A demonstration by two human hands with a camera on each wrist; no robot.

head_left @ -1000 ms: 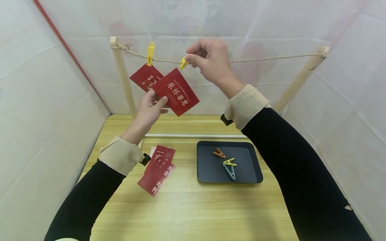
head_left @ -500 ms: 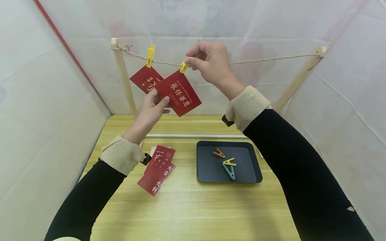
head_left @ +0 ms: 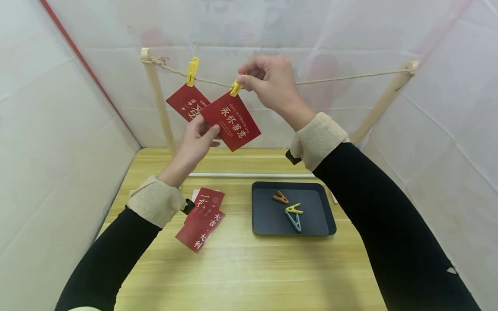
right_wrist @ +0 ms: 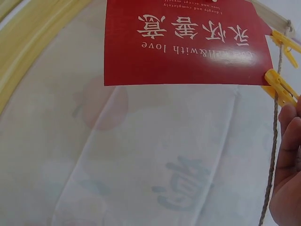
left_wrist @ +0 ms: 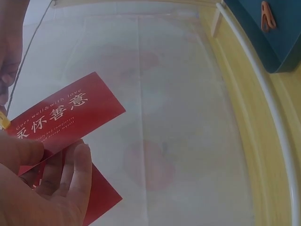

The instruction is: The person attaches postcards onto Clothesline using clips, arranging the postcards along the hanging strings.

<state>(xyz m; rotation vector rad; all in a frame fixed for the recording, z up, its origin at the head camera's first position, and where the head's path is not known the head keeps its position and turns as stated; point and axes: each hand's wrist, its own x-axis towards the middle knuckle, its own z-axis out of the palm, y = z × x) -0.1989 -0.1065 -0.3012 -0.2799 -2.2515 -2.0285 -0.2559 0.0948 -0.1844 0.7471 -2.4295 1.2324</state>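
Note:
My left hand (head_left: 198,140) pinches the lower left edge of a red card (head_left: 232,123) with white writing, thumb in front. At the card's top corner my right hand (head_left: 272,84) pinches a yellow clothespin (head_left: 235,88), which sits right at the twine (head_left: 334,79). In the right wrist view the jaws of that clothespin (right_wrist: 278,84) overlap the corner of the card (right_wrist: 188,44) and the twine (right_wrist: 274,155). Another red card (head_left: 186,101) hangs to the left from a second yellow clothespin (head_left: 192,72), partly hidden behind the held card.
Wooden posts (head_left: 158,99) (head_left: 383,101) carry the twine at both ends. On the table (head_left: 249,272) lie several red cards (head_left: 200,229) and a dark tray (head_left: 268,229) with orange, yellow and blue clothespins (head_left: 293,221). A white rod (head_left: 253,175) crosses behind the tray.
The card in my left hand has moved slightly right, its top corner now meeting the yellow clothespin. My right hand has dropped a little, still pinching the clothespin.

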